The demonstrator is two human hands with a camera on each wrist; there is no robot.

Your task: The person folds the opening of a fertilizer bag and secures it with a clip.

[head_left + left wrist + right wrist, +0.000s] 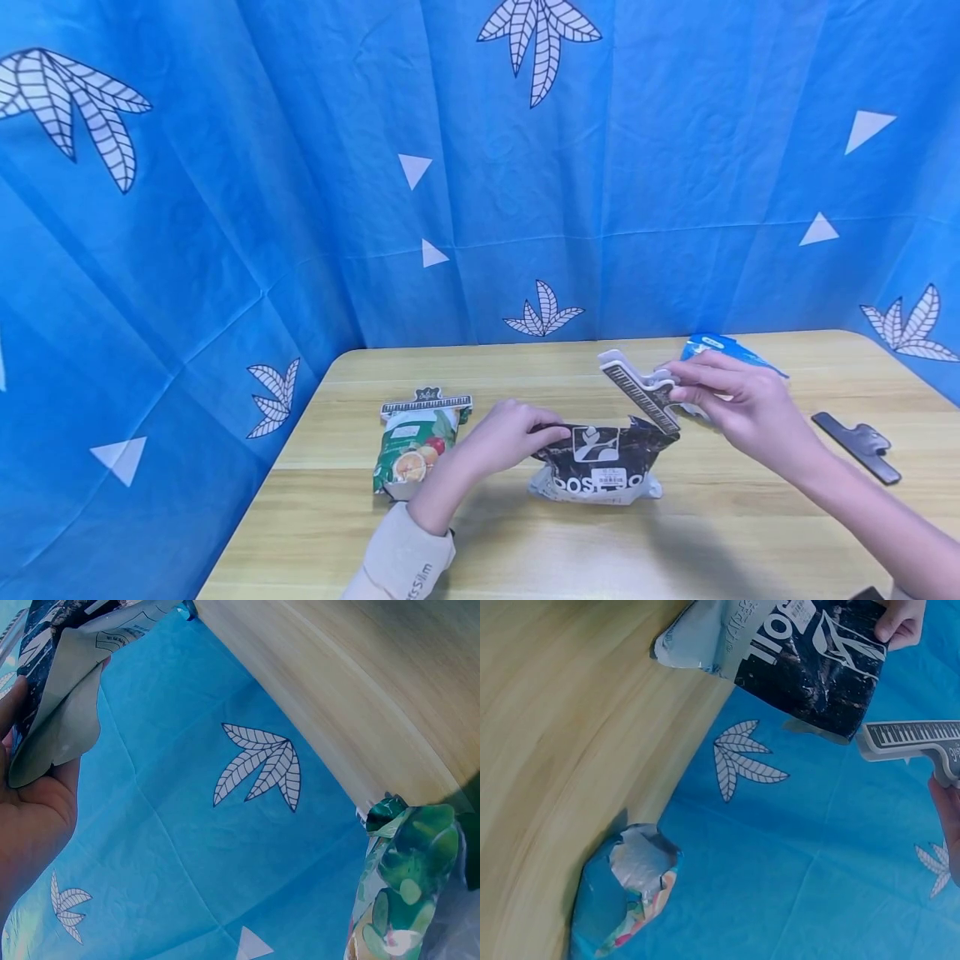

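A black-and-white soil bag (637, 450) stands on the table, its top part folded toward the camera. My left hand (510, 433) pinches the bag's upper left corner, thumb on the front; in the left wrist view, the bag's pale inner side (71, 712) shows there. My right hand (750, 408) grips a bag clip (637, 390) with a ruled, keyboard-like bar by its handles. The clip's two bars stand spread apart, its lower end right at the bag's upper right corner. In the right wrist view, the clip (915, 739) is beside the bag's black edge (817, 705).
To the left lies a green fruit-print bag (416, 446) with a similar clip (427, 404) across its top. A blue bag (723, 346) lies behind my right hand, partly hidden; its top gapes in the right wrist view. A dark clip (855, 446) lies at the right. Blue curtain (480, 183) surrounds the table.
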